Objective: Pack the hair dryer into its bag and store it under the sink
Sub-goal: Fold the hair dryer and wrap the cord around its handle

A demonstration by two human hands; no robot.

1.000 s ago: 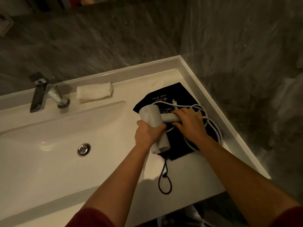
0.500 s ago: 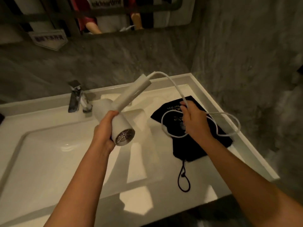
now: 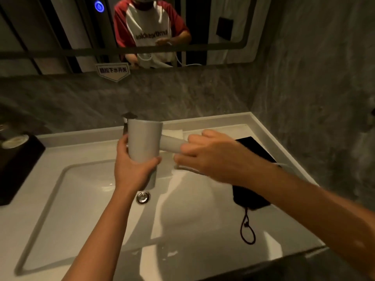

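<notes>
I hold the white hair dryer (image 3: 144, 140) above the sink basin (image 3: 85, 191). My left hand (image 3: 132, 167) grips its barrel from below. My right hand (image 3: 211, 157) is wrapped around the handle, which points right; a bit of white cord (image 3: 284, 165) shows past my right wrist. The black drawstring bag (image 3: 255, 151) lies flat on the counter at the right, partly hidden by my right forearm, with its cord loop (image 3: 246, 230) trailing toward the front edge.
The faucet (image 3: 126, 118) stands behind the dryer, mostly hidden, beside a folded white towel (image 3: 174, 132). A drain (image 3: 143, 196) sits in the basin. A dark box (image 3: 16, 165) stands on the left counter. A mirror (image 3: 142, 27) hangs above; grey walls close the back and right.
The dryer has been lifted and turned, its barrel now upright and the handle pointing right. My right hand has moved from the cord to the handle. The view has tilted up.
</notes>
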